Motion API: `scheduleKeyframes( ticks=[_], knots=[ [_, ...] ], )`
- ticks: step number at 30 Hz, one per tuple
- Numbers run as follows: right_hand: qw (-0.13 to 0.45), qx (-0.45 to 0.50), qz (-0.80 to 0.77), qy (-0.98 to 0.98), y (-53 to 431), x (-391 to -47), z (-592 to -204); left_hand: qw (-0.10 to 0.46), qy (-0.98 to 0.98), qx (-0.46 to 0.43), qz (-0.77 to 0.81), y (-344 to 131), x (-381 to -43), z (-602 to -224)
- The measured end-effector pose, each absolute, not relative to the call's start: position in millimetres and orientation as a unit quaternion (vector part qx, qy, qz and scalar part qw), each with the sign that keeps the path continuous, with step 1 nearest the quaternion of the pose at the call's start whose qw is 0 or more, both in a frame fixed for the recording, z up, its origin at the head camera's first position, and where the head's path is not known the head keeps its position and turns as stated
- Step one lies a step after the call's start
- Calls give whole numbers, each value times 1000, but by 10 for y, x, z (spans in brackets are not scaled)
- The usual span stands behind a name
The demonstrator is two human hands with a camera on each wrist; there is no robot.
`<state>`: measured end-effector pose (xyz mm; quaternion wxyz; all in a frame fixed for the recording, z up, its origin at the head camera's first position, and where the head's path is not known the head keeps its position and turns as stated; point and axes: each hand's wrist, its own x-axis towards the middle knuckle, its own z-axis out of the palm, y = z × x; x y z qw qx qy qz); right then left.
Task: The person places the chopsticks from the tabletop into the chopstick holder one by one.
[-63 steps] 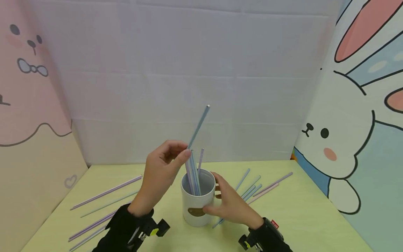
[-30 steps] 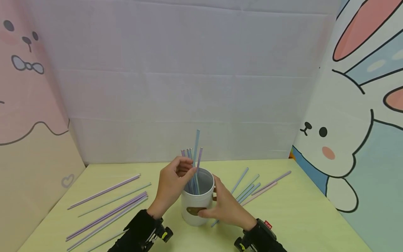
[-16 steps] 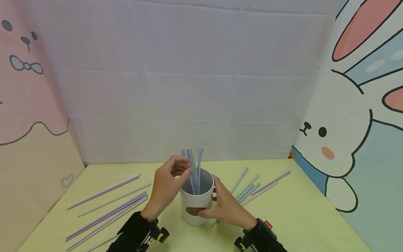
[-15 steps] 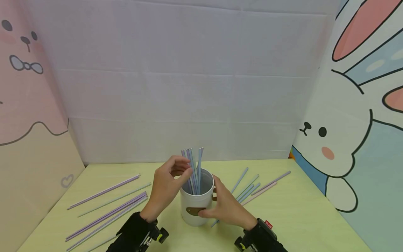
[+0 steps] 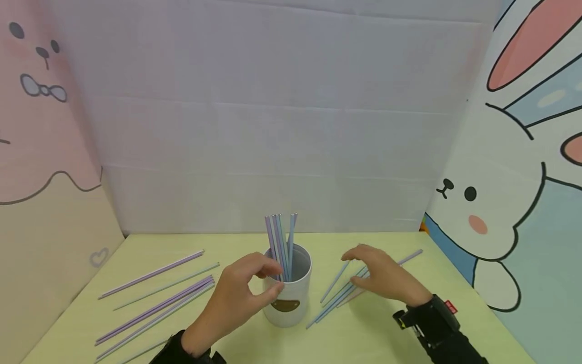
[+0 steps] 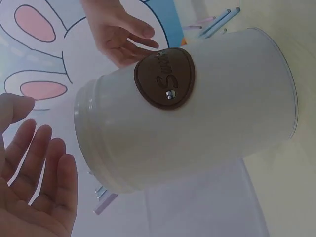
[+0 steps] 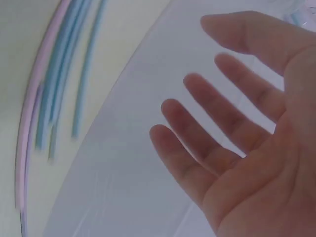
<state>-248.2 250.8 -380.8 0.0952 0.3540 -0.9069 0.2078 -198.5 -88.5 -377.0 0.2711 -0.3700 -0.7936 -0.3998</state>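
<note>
Person's two bare hands at a pale yellow tabletop point(image 5: 273, 349). A smooth white cylindrical cup point(image 5: 297, 293) with a brown oval leather-look patch point(image 5: 285, 305) stands upright about midway between the left and right edges, its patch turned toward the near edge. It holds slender, straight violet and blue straws point(image 5: 278, 240); they lean in two clusters, presumably because the mouth is much wider than the bundle, and the tall wall probably keeps them from toppling. The left hand point(image 5: 238, 298) is beside the cup's rim, its grip apart and holding nothing; the left wrist view shows a gap between fingers and wall. The right hand point(image 5: 384, 275), fingers arched and likewise holding nothing, hovers over loose blue and pink straws point(image 5: 336, 299) lying right of the cup; the arch seems suited to thin objects. Toward the left edge, violet and pale green straws point(image 5: 154, 309) lie slantwise, roughly parallel, a spacing that likely keeps them easy to separate.
</note>
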Motion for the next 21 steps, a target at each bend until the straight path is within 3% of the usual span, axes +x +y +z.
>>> scheduleKeyframes(
  ticks=[7,21],
  knots=[
    [111,355,109,-922,3010,-2628,-3890,295,-760,-441,-375,-728,-1813,-3872],
    [121,362,35,-924,3415,-2833,-4239,253,-795,-473,-285,-501,-1685,-4220]
  ],
)
